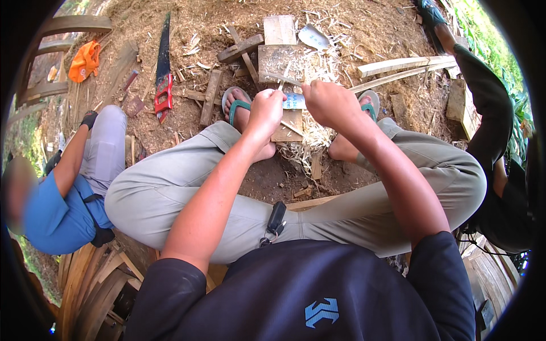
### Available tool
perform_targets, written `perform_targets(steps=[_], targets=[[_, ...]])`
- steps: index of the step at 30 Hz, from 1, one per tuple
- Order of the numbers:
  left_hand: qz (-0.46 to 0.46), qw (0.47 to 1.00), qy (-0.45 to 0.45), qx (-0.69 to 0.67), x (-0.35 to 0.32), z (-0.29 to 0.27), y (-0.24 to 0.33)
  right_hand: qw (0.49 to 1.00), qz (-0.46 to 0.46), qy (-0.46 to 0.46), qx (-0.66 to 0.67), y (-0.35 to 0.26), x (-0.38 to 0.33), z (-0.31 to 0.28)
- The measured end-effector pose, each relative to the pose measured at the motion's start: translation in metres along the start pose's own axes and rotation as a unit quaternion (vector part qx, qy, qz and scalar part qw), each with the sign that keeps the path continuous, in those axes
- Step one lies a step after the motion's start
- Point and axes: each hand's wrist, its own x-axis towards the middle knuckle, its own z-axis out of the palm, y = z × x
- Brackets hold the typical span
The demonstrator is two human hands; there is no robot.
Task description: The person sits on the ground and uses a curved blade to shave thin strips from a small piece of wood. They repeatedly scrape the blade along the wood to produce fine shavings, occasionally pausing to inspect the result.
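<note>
My left hand (267,111) is closed around a thin pale wooden stick (285,77), whose upper end sticks out beyond the fingers. Beside it, my right hand (333,102) is closed too. From this fist a narrow flat blade (282,78), apparently a knife's, reaches left across the stick; its handle is hidden in my fingers. Below and between the hands lies a pale sheet piece (294,102) with blue marks, on a wooden block (288,126). Curled wood shavings (310,133) are heaped between my sandalled feet.
Ahead lie wooden boards (280,31), a curved pale sheet piece (314,37) and crossed offcuts (242,50). A red-handled saw (163,85) and an orange cloth-like item (85,61) are at left. Long strips (404,66) lie right. People sit on both sides; keys (276,219) rest on my lap.
</note>
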Motion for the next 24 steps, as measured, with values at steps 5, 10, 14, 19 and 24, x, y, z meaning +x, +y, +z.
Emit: perform_targets(steps=[5,10,14,19,24], targets=[[0.000,0.999,0.039,0.019,-0.006,0.003,0.007,0.999,-0.002,-0.028,-0.027,-0.015,-0.016,-0.021],[-0.077,0.996,0.028,-0.045,-0.007,0.001,0.007,0.996,-0.028,-0.051,-0.064,-0.023,-0.027,-0.037],[-0.140,0.981,-0.010,-0.133,-0.021,0.003,0.027,0.993,-0.001,-0.081,-0.082,-0.022,-0.029,-0.040],[-0.100,0.983,-0.021,-0.155,-0.015,0.005,0.018,0.988,0.005,-0.120,-0.093,-0.022,-0.028,-0.042],[-0.128,0.981,-0.006,-0.145,-0.019,0.005,0.023,0.988,0.001,-0.119,-0.095,-0.025,-0.029,-0.046]])
